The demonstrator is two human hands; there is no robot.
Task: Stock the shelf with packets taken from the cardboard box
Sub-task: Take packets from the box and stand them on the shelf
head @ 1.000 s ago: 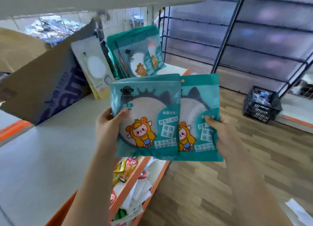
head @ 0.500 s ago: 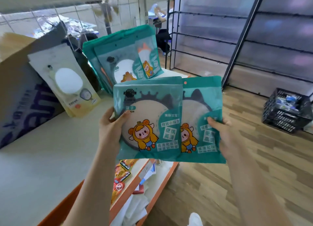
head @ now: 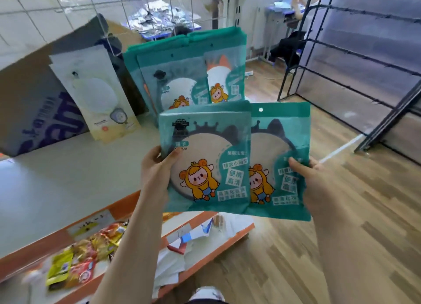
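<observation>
The left hand point(head: 157, 174) pinches the front packet point(head: 205, 158) and the right hand point(head: 319, 189) the rear packet point(head: 280, 144), in front of the standing stack point(head: 182, 71). A careless shove could topple it.

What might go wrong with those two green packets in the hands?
Each hand pinches just one edge, left hand on the front packet, right hand on the back packet, so one might slip to the floor. Pushing them in could also knock over the leaning packets already on the shelf.
</observation>
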